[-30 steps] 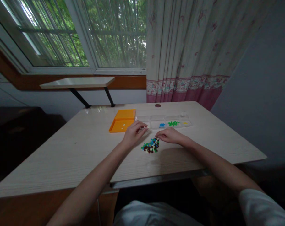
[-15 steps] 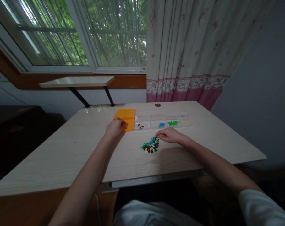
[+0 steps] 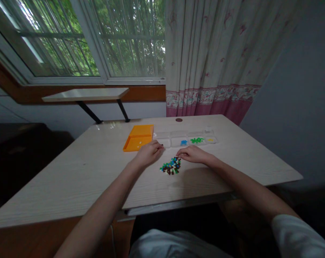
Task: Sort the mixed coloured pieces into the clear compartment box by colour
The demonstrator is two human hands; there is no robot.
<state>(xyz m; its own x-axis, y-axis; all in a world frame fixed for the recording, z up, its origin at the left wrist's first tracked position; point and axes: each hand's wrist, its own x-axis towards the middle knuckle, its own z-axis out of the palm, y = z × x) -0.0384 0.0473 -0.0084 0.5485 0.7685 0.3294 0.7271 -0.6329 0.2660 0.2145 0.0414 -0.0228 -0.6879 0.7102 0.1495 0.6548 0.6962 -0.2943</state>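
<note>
One window (image 3: 130, 39) and one flowered curtain (image 3: 213, 53) with a pink hem stand behind one pale wood-grain table (image 3: 98, 179). A single raised shelf (image 3: 87, 94) on two black supports (image 3: 88, 111) rises at the table's far left corner. One clear, compartmented tray (image 3: 165, 135) lies short of the far edge, right of the middle; its walls are faint, so I cannot count every compartment. Touching or just beside its left end is one orange box (image 3: 142, 129), opened out in two halves.

There are two hands. The left hand (image 3: 148, 153) covers the box's near right corner and hides part of the tray's leftmost front compartment; its fingers are bent together, but I cannot tell whether they grip anything. The right hand (image 3: 193, 154) is between tray and near edge, thumb and forefinger brought together at the pile's far right end; whether a piece is pinched there I cannot tell.

The one pile (image 3: 171, 166) of tiny pieces sits toward the near edge, loose and mixed: dark brown, green, blue, cream, too many to count. Three sorted groups occupy separate front compartments: green pieces (image 3: 197, 140), blue pieces (image 3: 183, 142), a few yellow pieces (image 3: 210, 139). Two white pieces (image 3: 140, 143) show in the box. One dark piece (image 3: 162, 144) shows at the left fingertips.
</note>
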